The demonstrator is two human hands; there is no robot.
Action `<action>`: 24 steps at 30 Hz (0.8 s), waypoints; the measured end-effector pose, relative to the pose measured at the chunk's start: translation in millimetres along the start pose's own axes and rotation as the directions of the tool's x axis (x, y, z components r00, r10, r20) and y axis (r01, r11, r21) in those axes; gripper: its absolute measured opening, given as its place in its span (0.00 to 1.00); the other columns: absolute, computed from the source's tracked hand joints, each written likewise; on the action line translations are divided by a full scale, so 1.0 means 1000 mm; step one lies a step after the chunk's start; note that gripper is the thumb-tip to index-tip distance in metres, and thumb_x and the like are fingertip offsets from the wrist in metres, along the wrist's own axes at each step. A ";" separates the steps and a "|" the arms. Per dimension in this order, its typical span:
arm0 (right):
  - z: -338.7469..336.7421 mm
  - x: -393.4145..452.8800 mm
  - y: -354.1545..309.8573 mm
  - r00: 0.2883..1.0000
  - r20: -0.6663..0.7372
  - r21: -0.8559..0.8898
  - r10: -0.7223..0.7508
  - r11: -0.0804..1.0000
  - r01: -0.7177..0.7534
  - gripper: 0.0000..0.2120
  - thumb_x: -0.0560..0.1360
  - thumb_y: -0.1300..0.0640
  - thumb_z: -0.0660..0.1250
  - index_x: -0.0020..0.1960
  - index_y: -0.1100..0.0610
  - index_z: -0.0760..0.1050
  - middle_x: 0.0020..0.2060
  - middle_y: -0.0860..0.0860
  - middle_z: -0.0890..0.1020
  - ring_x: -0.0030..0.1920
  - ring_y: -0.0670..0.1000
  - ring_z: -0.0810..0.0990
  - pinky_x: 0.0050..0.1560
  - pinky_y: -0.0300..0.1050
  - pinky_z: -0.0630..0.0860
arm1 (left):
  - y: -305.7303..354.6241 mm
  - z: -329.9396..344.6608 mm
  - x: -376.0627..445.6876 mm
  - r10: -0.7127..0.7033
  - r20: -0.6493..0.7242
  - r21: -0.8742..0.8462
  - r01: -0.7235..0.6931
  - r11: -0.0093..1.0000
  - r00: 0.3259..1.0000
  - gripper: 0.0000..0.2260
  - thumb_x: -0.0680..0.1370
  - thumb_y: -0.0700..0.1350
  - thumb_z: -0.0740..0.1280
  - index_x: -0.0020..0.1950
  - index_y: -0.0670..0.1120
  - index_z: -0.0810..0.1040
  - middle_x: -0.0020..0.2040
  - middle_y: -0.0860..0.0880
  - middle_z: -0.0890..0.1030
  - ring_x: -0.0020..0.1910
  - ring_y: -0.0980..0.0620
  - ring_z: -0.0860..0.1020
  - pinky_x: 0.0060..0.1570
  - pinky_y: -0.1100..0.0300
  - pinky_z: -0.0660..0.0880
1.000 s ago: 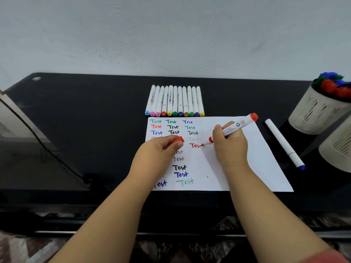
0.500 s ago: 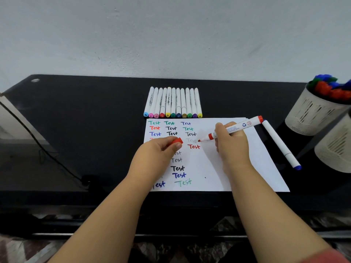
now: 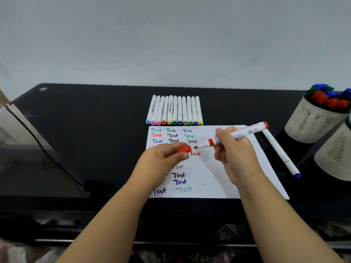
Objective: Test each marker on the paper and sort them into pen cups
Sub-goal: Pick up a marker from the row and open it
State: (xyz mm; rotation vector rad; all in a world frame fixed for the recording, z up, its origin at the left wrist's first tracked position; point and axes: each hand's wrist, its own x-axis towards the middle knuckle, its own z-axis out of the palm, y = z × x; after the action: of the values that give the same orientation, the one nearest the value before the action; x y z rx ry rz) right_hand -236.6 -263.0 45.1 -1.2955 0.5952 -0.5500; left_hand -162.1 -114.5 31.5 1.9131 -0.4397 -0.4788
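Note:
My right hand (image 3: pixel 234 156) grips an uncapped red marker (image 3: pixel 239 134) above the white paper (image 3: pixel 224 175), its tip pointing left. Just left of that tip, my left hand (image 3: pixel 161 158) pinches the red cap (image 3: pixel 183 149); tip and cap are a small gap apart. The paper carries several coloured "Test" words, a fresh red one below the tip. Behind the paper lies a row of several capped white markers (image 3: pixel 174 111). A blue-ended white marker (image 3: pixel 281 152) lies beside the paper's right edge. Two beige pen cups stand at the right: the far cup (image 3: pixel 311 120) holds several markers, the near cup (image 3: pixel 336 156) is cut off.
The black table (image 3: pixel 85 130) stands against a pale wall. A dark cable (image 3: pixel 43 149) runs down at the left, behind the table's glossy surface. The table's front edge lies just below the paper.
My right hand lifted the red marker off the paper after writing the red "Test" and swung its tip left toward the cap. My left hand raised the cap slightly.

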 end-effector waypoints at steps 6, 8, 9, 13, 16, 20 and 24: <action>0.004 -0.004 0.002 0.999 0.040 -0.032 0.000 0.999 0.002 0.12 0.78 0.58 0.64 0.36 0.55 0.69 0.22 0.46 0.74 0.22 0.42 0.69 0.27 0.35 0.68 | 0.002 0.001 0.000 0.033 0.043 0.058 -0.036 0.998 0.999 0.12 0.72 0.51 0.71 0.54 0.62 0.79 0.39 0.66 0.77 0.39 0.72 0.74 0.37 0.76 0.69; 0.005 -0.005 0.001 0.998 0.061 -0.021 0.006 1.000 -0.005 0.12 0.78 0.58 0.64 0.36 0.55 0.70 0.22 0.46 0.74 0.22 0.42 0.69 0.27 0.35 0.68 | 0.002 0.000 -0.001 0.044 0.037 0.060 -0.046 0.997 0.998 0.12 0.72 0.51 0.70 0.54 0.62 0.79 0.40 0.66 0.76 0.41 0.70 0.74 0.38 0.74 0.68; 0.005 -0.005 0.001 0.997 0.076 -0.016 0.004 1.000 -0.003 0.12 0.78 0.58 0.64 0.36 0.55 0.70 0.22 0.46 0.73 0.22 0.42 0.69 0.28 0.35 0.68 | 0.002 -0.001 -0.001 0.050 0.037 0.053 -0.052 0.997 0.998 0.12 0.72 0.51 0.70 0.54 0.63 0.78 0.40 0.67 0.76 0.41 0.71 0.73 0.38 0.75 0.67; 0.006 -0.006 0.003 0.986 0.163 -0.046 0.012 0.999 -0.004 0.12 0.78 0.59 0.63 0.35 0.56 0.70 0.21 0.46 0.72 0.22 0.42 0.68 0.30 0.37 0.67 | 0.004 0.000 -0.002 0.064 0.077 0.058 -0.068 0.996 0.995 0.11 0.72 0.51 0.71 0.51 0.65 0.78 0.44 0.66 0.78 0.44 0.68 0.75 0.37 0.76 0.67; 0.004 -0.005 0.004 0.971 0.235 0.000 0.031 0.999 -0.032 0.12 0.77 0.61 0.64 0.35 0.56 0.71 0.23 0.49 0.74 0.24 0.43 0.69 0.32 0.38 0.67 | 0.005 -0.001 -0.003 0.061 0.056 0.000 -0.062 0.998 0.997 0.12 0.71 0.50 0.72 0.53 0.62 0.79 0.45 0.64 0.80 0.42 0.70 0.76 0.35 0.79 0.69; -0.004 -0.004 0.001 0.937 0.345 0.006 0.045 0.999 -0.050 0.03 0.69 0.59 0.69 0.38 0.56 0.75 0.27 0.52 0.78 0.29 0.46 0.73 0.32 0.37 0.68 | 0.006 -0.006 -0.004 0.037 0.034 -0.094 -0.034 0.995 0.999 0.11 0.70 0.49 0.73 0.48 0.64 0.79 0.45 0.58 0.83 0.43 0.62 0.77 0.36 0.73 0.71; -0.009 -0.001 -0.001 0.914 0.394 -0.062 0.094 0.995 -0.076 0.05 0.64 0.57 0.70 0.39 0.57 0.78 0.29 0.54 0.78 0.30 0.47 0.73 0.30 0.37 0.67 | 0.008 -0.009 -0.005 0.016 0.060 -0.057 -0.013 0.998 0.998 0.08 0.70 0.49 0.73 0.44 0.62 0.80 0.41 0.60 0.82 0.42 0.61 0.78 0.36 0.74 0.71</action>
State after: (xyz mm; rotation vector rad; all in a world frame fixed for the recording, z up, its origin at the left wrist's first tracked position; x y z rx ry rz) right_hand -243.9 -269.1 44.4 -1.3695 0.3241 -0.1906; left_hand -161.8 -107.8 43.0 1.8435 -0.4747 -0.5353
